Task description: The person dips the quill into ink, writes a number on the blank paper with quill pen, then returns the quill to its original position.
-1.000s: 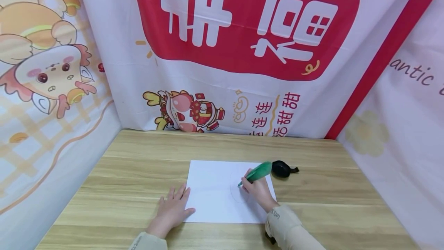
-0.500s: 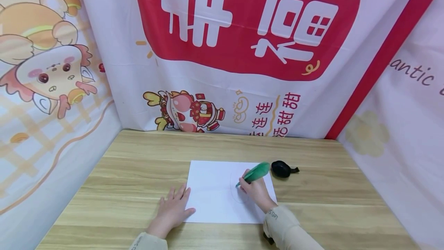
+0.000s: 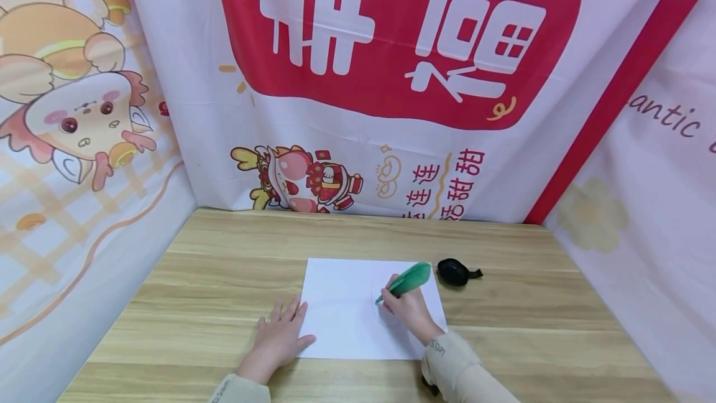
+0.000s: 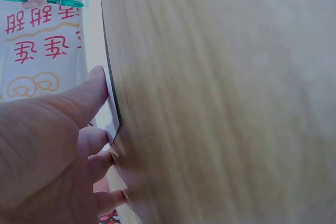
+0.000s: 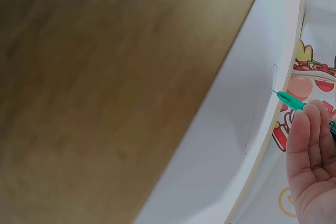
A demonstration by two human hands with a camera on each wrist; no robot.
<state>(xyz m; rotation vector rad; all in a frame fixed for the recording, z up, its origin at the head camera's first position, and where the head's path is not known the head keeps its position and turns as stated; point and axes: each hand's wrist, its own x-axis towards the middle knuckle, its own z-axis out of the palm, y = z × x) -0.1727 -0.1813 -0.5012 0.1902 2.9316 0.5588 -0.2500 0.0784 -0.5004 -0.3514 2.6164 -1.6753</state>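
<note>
A white sheet of paper (image 3: 338, 316) lies on the wooden table. My left hand (image 3: 276, 336) rests on its left edge with fingers spread, thumb and fingertips touching the sheet and the table beside it. In my right hand (image 3: 413, 313) I hold a green feather pen (image 3: 413, 278), pinched near its lower end. The feather leans up and to the right. At the pen's tip (image 5: 276, 93), in the right wrist view, the point meets the paper. A thin curved line (image 5: 259, 103) is drawn there, partly hidden by my hand in the head view.
A black oval object (image 3: 453, 272) with a short tail lies just past the sheet's right corner; its kind is unclear. Printed cloths (image 3: 358, 111) hang around the back and sides of the wooden table (image 3: 531, 322).
My right hand and the feather pen have shifted slightly to the left across the paper, and the feather has swung clear of the black object. My left hand stays still.
</note>
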